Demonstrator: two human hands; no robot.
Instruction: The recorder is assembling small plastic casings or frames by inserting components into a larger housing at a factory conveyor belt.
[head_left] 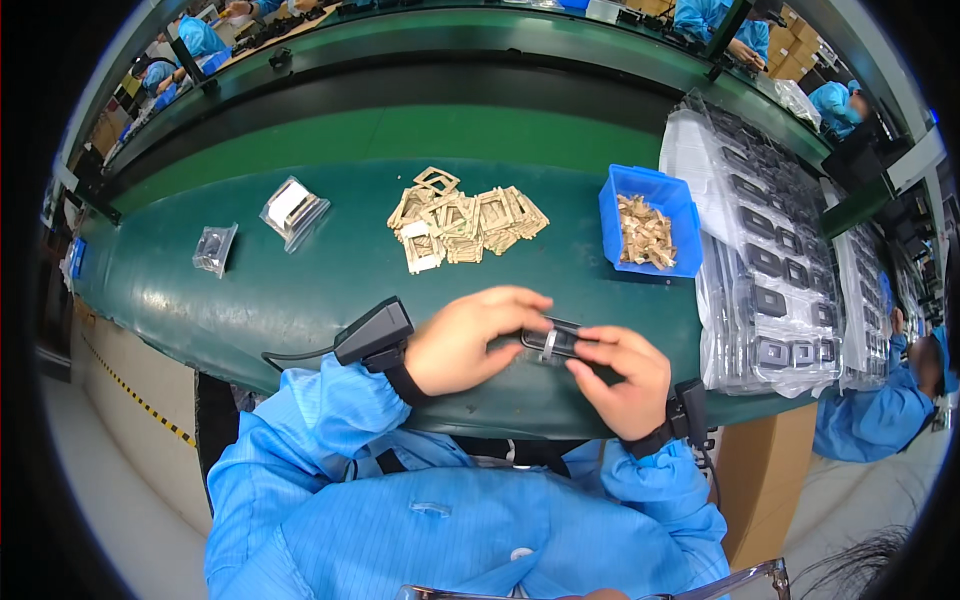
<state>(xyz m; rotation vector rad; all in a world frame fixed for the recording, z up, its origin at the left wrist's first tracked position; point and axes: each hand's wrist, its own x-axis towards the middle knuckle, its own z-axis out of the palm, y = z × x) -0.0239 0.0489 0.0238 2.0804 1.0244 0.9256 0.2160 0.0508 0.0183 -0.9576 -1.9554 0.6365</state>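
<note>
The person is holding a small dark rectangular part (553, 342) between both hands, just above the near edge of the green conveyor belt (300, 290). The left hand (470, 340) is curling over the part's left end, fingers closed on it from above, while the right hand (620, 375) is pinching its right end between thumb and fingertips; a pale metallic piece is showing at the part's middle. Judging by the grip, the fitting of that small piece onto the dark part is the step in hand, and it seems well along, since the piece is already sitting on the body. The next move probably calls for steady pressure from both thumbs, keeping the part level so the piece is not slipping askew. Farther out on the belt a heap of tan square frames (465, 220) is lying, with a blue bin (650, 195) of similar tan bits to its right, and stacked clear trays of dark parts (770, 260) are lying at the far right.
</note>
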